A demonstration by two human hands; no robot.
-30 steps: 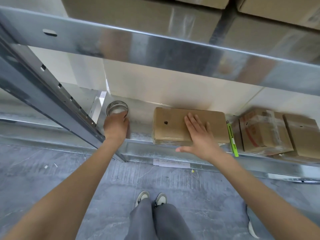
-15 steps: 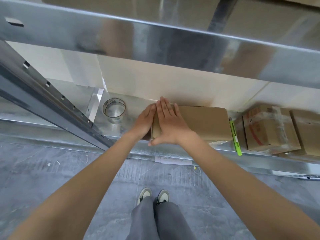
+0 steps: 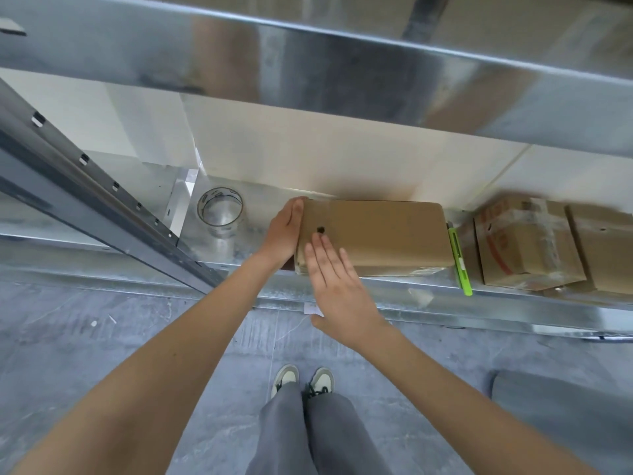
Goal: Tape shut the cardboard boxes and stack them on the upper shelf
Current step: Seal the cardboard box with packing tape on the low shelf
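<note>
Both hands are flat and hold nothing: the left hand (image 3: 285, 231) presses the left end of the flattened cardboard stack (image 3: 371, 234), the right hand (image 3: 337, 282) hovers over its near corner, whether touching I cannot tell. That stack lies unassembled on the lower metal shelf (image 3: 394, 296), so I judge most of the work is left. A clear tape roll (image 3: 220, 211) stands near on the left, a green cutter (image 3: 460, 265) just beside on the right, then taped boxes (image 3: 527, 241). More cartons sit on the upper shelf (image 3: 308, 63); a grey concrete floor (image 3: 102, 337) lies below
</note>
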